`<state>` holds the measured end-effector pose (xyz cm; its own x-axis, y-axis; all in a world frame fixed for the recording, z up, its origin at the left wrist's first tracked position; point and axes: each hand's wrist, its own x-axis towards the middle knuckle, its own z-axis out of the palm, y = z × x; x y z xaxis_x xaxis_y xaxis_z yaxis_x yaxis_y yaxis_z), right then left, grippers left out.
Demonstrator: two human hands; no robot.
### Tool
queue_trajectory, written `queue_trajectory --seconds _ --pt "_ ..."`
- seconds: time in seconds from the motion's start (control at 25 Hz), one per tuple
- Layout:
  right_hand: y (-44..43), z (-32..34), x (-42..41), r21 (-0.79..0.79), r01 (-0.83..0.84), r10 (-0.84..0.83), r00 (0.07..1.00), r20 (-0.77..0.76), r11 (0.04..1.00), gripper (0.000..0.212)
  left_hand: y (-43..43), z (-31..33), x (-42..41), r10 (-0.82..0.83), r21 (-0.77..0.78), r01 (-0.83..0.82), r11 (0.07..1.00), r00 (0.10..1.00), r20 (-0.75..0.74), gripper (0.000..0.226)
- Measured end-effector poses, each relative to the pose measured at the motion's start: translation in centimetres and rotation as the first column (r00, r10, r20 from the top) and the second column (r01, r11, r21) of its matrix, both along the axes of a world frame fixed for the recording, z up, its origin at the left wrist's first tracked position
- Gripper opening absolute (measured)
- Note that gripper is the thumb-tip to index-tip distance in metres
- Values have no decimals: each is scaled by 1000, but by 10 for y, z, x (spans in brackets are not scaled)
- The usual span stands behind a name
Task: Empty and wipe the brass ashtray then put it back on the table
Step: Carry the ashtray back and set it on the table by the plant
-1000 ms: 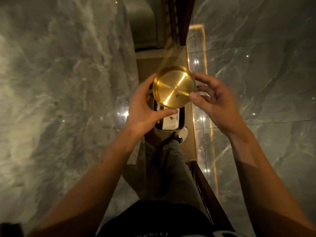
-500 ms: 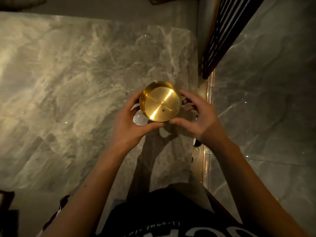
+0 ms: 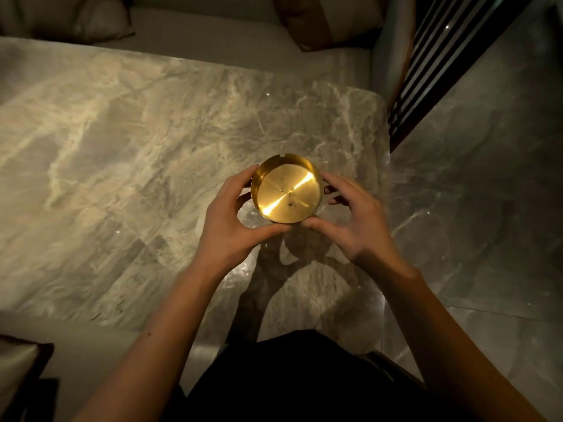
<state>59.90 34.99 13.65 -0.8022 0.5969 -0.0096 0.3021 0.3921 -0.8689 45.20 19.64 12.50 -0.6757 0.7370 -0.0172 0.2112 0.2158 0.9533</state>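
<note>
A round brass ashtray [image 3: 286, 191] with a notched rim is held upright over the right part of the grey marble table [image 3: 128, 166]. Its shiny inside shows a few small dark specks. My left hand [image 3: 231, 220] grips its left rim with thumb below and fingers above. My right hand [image 3: 350, 220] holds the right rim the same way. The shadow of both hands falls on the marble just below them. Whether the ashtray touches the table is unclear.
A pale sofa seat [image 3: 213, 41] with cushions [image 3: 329, 19] runs along the table's far edge. A dark slatted screen [image 3: 441, 65] stands at the upper right. Polished marble floor [image 3: 487, 193] lies to the right. Another seat corner [image 3: 21, 370] shows at the lower left.
The view has swung from the floor and a bin below onto the marble table. Both hands have carried the ashtray over the table's right part and lower toward it.
</note>
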Motion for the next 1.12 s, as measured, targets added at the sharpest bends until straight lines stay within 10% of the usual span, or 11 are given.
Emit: queue_trajectory --seconds 0.56,1.12 --pt "-20 0 -66 33 -182 184 982 -48 983 77 -41 8 -38 158 -39 -162 986 984 -76 96" --pt "-214 -9 -278 32 -77 76 997 31 997 75 -224 -4 -266 63 -33 -65 997 997 -49 95"
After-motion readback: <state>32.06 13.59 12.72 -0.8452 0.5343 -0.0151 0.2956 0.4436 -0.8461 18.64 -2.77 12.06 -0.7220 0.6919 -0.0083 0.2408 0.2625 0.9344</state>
